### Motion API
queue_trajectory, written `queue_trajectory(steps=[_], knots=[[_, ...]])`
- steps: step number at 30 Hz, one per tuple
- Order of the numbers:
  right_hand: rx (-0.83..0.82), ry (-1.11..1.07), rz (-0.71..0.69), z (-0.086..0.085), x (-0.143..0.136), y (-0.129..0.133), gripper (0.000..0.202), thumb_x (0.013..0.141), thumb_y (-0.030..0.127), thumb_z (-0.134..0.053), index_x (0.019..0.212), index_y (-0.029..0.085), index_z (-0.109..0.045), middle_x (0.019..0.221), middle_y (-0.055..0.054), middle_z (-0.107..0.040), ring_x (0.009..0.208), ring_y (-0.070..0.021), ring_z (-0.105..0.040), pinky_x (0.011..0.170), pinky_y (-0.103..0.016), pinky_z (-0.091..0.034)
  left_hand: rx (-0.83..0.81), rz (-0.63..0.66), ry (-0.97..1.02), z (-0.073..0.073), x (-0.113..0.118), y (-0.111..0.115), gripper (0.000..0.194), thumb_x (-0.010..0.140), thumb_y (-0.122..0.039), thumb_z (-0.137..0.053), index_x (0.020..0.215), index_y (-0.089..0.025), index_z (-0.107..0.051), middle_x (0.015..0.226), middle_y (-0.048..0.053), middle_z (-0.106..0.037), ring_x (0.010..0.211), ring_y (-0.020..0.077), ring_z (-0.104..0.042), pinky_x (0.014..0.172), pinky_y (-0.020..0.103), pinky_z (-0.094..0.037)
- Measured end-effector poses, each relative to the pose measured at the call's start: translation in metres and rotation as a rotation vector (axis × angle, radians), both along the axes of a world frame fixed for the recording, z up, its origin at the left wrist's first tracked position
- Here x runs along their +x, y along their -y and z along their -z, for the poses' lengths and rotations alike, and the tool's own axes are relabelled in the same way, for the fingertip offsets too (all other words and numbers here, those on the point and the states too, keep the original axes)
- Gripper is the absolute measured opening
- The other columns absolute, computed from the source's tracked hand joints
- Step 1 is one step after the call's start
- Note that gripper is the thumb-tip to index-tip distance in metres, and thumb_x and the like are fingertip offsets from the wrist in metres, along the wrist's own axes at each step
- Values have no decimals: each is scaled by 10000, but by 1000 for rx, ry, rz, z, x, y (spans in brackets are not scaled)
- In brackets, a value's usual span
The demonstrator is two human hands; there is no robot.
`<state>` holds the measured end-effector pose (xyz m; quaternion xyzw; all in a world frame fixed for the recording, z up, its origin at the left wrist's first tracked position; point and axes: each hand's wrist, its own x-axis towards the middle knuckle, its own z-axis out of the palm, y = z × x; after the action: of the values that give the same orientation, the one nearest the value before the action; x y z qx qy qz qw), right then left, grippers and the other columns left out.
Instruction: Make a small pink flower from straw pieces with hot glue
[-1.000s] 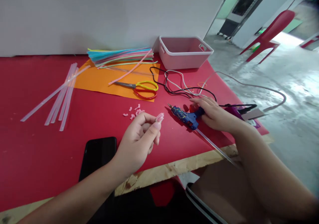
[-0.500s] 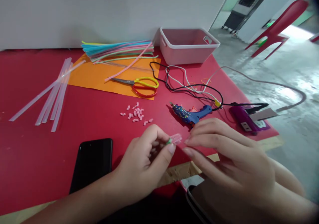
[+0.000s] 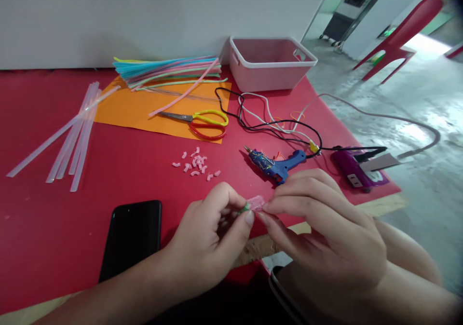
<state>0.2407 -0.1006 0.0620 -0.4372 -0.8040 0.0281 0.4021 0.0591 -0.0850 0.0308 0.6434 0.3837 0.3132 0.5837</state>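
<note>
Between finger and thumb, my left hand (image 3: pixel 213 238) pinches the green end of a small pink piece (image 3: pixel 256 202). My right hand (image 3: pixel 325 223) has its fingertips closed on the other end of that piece. Small curved pink bits (image 3: pixel 197 162) lie in a loose cluster on the red table beyond my left hand. A blue glue gun (image 3: pixel 271 165) rests just beyond my right hand, its nozzle pointing left. Scissors (image 3: pixel 208 124) with yellow and red handles lie partly on an orange sheet (image 3: pixel 123 111).
A black phone (image 3: pixel 132 238) lies left of my left forearm. Clear sticks (image 3: pixel 81 137) are at the left. Coloured pipe cleaners (image 3: pixel 166 72) and a pink basket (image 3: pixel 273 76) stand at the back. Cables run to a purple power strip (image 3: pixel 352 168) at the right edge.
My right hand has moved left, and its fingertips now meet the pink piece. My left hand keeps its pinch. The whole view has shifted slightly.
</note>
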Motion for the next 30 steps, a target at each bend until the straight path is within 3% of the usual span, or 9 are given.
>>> queue_trajectory(steps=[6, 12, 18, 26, 30], knots=[[71, 44, 1, 2, -1, -2, 163, 748, 61, -697, 789, 210, -644, 704, -29, -680, 672, -167, -618, 629, -320, -532, 17, 2, -17, -1, -1, 1, 68, 926, -241, -525, 866, -217, -504, 690, -38, -590, 554, 81, -535, 491, 173, -399], [71, 109, -20, 6, 1, -1, 136, 766, 69, -683, 815, 185, -631, 750, -49, -675, 712, -173, -607, 684, -334, -528, 92, 5, -68, 0, -2, 1, 116, 945, -273, -490, 843, -217, -493, 665, -46, -561, 536, 80, -516, 482, 181, -388], [-40, 20, -11, 4, -2, 1, 119, 796, 75, -663, 824, 181, -618, 759, -39, -658, 723, -159, -596, 678, -313, -512, 327, -44, -220, 2, -4, 1, 40, 921, -238, -535, 892, -228, -510, 666, -56, -585, 528, 79, -548, 485, 190, -370], [-125, 2, 35, 4, -2, 5, 79, 818, 107, -650, 827, 173, -609, 788, -18, -643, 765, -121, -589, 735, -255, -503, 513, -93, -283, -1, -3, 0, 54, 897, -201, -563, 882, -209, -511, 686, -45, -632, 504, 68, -549, 461, 178, -360], [-358, -101, 87, 0, -3, 9, 82, 838, 126, -611, 797, 192, -583, 772, 9, -621, 729, -90, -584, 679, -201, -496, 606, -102, -304, 0, -4, 0, 38, 903, -209, -564, 921, -203, -530, 693, -44, -632, 480, 63, -517, 435, 181, -341]])
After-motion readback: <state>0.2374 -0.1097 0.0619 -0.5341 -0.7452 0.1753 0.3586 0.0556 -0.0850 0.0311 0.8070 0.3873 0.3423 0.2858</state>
